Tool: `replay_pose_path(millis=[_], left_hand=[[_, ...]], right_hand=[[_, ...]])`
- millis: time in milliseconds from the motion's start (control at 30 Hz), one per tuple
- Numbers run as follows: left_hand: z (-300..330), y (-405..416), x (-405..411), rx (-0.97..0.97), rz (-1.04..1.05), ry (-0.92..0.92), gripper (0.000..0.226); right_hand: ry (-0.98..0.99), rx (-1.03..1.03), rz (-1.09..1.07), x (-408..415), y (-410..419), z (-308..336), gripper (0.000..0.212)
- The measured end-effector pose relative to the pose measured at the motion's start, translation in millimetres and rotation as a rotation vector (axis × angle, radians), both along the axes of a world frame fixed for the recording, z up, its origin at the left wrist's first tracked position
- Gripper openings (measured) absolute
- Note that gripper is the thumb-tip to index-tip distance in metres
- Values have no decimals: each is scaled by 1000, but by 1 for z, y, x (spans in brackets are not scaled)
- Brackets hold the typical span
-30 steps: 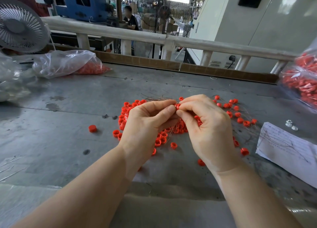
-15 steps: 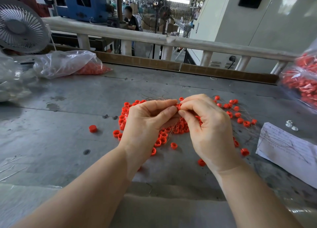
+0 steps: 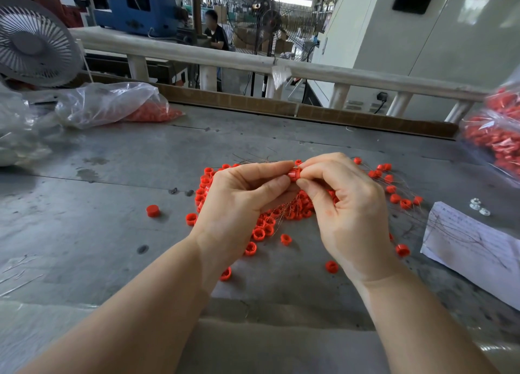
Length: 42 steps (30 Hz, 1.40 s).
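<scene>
Pinching one red cap (image 3: 294, 174) between the fingertips of both hands, I have it raised just above the pile of caps (image 3: 261, 230) on the table (image 3: 112, 205) — left hand (image 3: 239, 202) curled, thumb and forefinger on the cap's left side, right hand (image 3: 349, 205) nipping its right side. Whether a wire sits in it I cannot tell. To do this well, I judge the left should brace the cap while the right works — light pressure, so it doesn't pop out among the loose wires (image 3: 253, 158).
</scene>
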<state>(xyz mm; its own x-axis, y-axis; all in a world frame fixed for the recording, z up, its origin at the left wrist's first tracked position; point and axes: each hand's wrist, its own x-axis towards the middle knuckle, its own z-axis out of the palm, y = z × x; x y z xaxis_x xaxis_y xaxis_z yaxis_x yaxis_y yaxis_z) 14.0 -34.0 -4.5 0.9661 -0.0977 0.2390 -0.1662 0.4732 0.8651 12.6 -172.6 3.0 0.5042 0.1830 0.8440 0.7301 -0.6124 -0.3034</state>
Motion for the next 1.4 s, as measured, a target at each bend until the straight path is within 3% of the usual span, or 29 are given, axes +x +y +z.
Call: replay_pose_path(millis=[767, 1400], left_hand=[[-1, 1, -1, 88, 78, -72, 17], [-3, -1, -1, 50, 61, -16, 18]], right_hand=[[-5, -61, 13, -1, 1, 2, 7], [64, 78, 25, 0, 4, -3, 6]])
